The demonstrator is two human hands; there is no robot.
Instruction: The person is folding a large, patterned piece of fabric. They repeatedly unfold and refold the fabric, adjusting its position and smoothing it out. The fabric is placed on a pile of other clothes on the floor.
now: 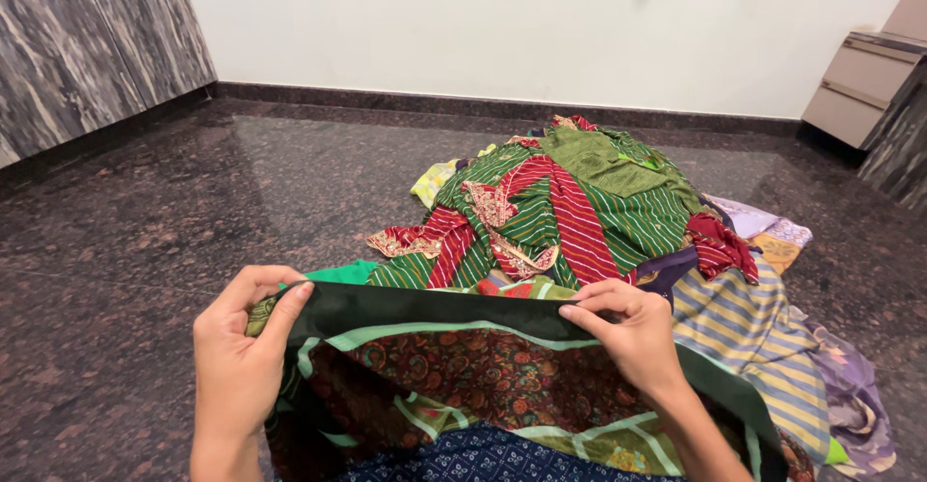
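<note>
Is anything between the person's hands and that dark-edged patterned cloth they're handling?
Nothing visible. The left hand and right hand both pinch the dark top edge of the patterned cloth directly; the pile of clothes lies beyond it.

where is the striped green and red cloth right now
In the head view, the striped green and red cloth tops the pile of clothes on the dark floor, center-right, just beyond the dark-edged cloth held by both hands.
</note>
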